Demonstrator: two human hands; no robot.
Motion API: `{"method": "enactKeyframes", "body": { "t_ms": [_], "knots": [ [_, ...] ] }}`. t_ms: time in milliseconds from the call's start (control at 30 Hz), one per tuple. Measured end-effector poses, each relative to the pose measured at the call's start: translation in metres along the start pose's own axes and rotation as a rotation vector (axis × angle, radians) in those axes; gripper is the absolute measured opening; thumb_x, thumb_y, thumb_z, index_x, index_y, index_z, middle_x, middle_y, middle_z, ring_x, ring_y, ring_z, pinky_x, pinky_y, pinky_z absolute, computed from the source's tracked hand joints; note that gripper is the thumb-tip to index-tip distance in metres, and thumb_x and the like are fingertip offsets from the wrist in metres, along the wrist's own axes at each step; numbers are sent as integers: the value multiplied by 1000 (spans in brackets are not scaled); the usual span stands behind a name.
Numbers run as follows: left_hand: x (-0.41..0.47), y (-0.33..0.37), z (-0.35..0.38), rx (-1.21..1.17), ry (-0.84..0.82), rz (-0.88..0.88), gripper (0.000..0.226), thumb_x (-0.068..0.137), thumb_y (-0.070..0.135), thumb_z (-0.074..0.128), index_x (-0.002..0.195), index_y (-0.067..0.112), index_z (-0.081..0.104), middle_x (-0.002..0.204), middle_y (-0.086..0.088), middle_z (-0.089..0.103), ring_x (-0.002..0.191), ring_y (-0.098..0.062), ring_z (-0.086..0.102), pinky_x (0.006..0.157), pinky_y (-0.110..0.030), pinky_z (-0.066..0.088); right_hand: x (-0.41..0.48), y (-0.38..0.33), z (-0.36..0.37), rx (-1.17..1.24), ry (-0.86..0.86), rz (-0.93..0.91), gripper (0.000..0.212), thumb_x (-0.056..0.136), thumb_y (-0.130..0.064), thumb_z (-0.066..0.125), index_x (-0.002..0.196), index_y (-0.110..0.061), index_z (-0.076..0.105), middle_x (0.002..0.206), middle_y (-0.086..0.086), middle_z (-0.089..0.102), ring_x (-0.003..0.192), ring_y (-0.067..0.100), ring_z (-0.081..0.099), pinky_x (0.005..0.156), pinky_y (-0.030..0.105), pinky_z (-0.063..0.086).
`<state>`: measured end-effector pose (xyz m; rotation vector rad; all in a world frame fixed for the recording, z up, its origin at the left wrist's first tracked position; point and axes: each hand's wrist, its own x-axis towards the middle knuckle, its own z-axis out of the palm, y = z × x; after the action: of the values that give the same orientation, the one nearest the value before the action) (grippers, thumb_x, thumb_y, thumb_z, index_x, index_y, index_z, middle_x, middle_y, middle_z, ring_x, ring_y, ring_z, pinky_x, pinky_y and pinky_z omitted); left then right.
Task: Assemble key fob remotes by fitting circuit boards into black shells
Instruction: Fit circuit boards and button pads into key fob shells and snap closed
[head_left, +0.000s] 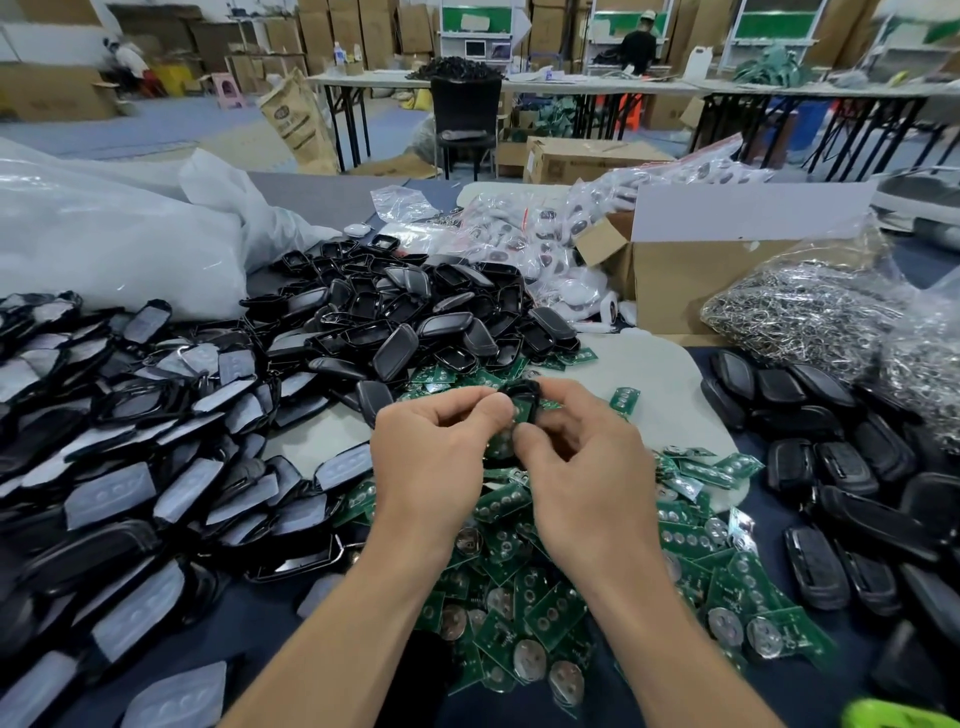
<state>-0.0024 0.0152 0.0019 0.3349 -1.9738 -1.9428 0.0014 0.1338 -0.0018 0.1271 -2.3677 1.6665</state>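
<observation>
My left hand and my right hand meet over the middle of the table, both pinching one black shell with a green circuit board inside it. Fingers hide most of that shell and board. Below and between my forearms lies a heap of green circuit boards with round silver battery clips. A big pile of empty black shells rises just beyond my hands.
Shell halves with clear rubber button pads cover the left side. Closed black fobs lie at the right. Further back stand a cardboard box, bags of white parts, a bag of metal rings and white plastic sacks.
</observation>
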Motion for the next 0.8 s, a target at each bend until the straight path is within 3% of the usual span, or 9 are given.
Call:
{"method": "enactKeyframes", "body": {
  "t_ms": [133, 200, 267, 367, 433, 467, 567, 667, 800],
  "knots": [
    [3, 0, -8, 154, -310, -48, 18, 79, 29, 74, 92, 35, 84, 86, 2, 81, 85, -24, 78, 79, -52, 65, 2, 1, -3, -41, 20, 22, 42, 93, -3, 66, 119, -36, 75, 91, -13, 76, 83, 3, 71, 82, 30, 61],
    [4, 4, -13, 207, -327, -21, 21, 86, 16, 76, 90, 35, 84, 84, 2, 81, 82, -29, 78, 72, -46, 66, 3, -1, -4, -43, 6, 18, 42, 93, -7, 68, 121, -39, 73, 89, -14, 75, 77, 3, 70, 75, 23, 60],
    [8, 10, -22, 196, -188, 6, 29, 89, 8, 78, 81, 35, 83, 77, 4, 80, 71, -19, 78, 61, -30, 63, -3, -5, -1, -59, 5, -15, 34, 94, -21, 72, 121, -42, 71, 88, -19, 74, 77, 2, 68, 66, 13, 54],
    [24, 22, -50, -5, 113, -59, 30, 89, 5, 78, 68, 26, 82, 73, 1, 79, 64, -15, 76, 58, -24, 60, -14, -10, 14, -317, -25, -160, 28, 96, -26, 71, 122, -37, 69, 105, -30, 58, 93, -5, 55, 85, -3, 35],
    [39, 29, -75, -179, 291, -113, 20, 87, 0, 77, 75, 16, 78, 71, -5, 78, 61, -15, 75, 56, -25, 60, -16, -15, 31, -445, -137, -255, 28, 97, -20, 69, 122, -32, 71, 106, -25, 50, 112, 1, 45, 101, 7, 27],
    [45, 31, -87, -225, 366, -137, 13, 87, -2, 77, 82, 10, 75, 74, -9, 78, 59, -15, 75, 55, -26, 60, -14, -19, 40, -461, -217, -279, 28, 97, -16, 68, 121, -31, 73, 106, -22, 50, 118, 8, 44, 104, 16, 31],
    [55, 28, -112, -283, 537, -210, 13, 87, -3, 76, 91, 7, 69, 84, -13, 75, 49, -13, 70, 56, -31, 62, -8, -33, 70, -536, -397, -332, 37, 92, -9, 70, 123, -28, 75, 116, -4, 66, 125, 19, 43, 100, 25, 30],
    [57, 25, -121, -305, 579, -231, 15, 85, -3, 78, 83, 8, 68, 79, -10, 74, 44, -12, 68, 52, -26, 60, -7, -41, 91, -619, -398, -441, 39, 83, 0, 69, 115, -21, 77, 101, -2, 73, 112, 21, 49, 90, 26, 30],
    [61, 21, -120, -306, 543, -214, 15, 84, -3, 79, 78, 8, 70, 80, -13, 75, 58, -18, 73, 54, -26, 59, -5, -42, 99, -775, -415, -483, 34, 76, 2, 63, 99, -20, 75, 85, 2, 69, 94, 26, 55, 79, 31, 27]
  ]
}}
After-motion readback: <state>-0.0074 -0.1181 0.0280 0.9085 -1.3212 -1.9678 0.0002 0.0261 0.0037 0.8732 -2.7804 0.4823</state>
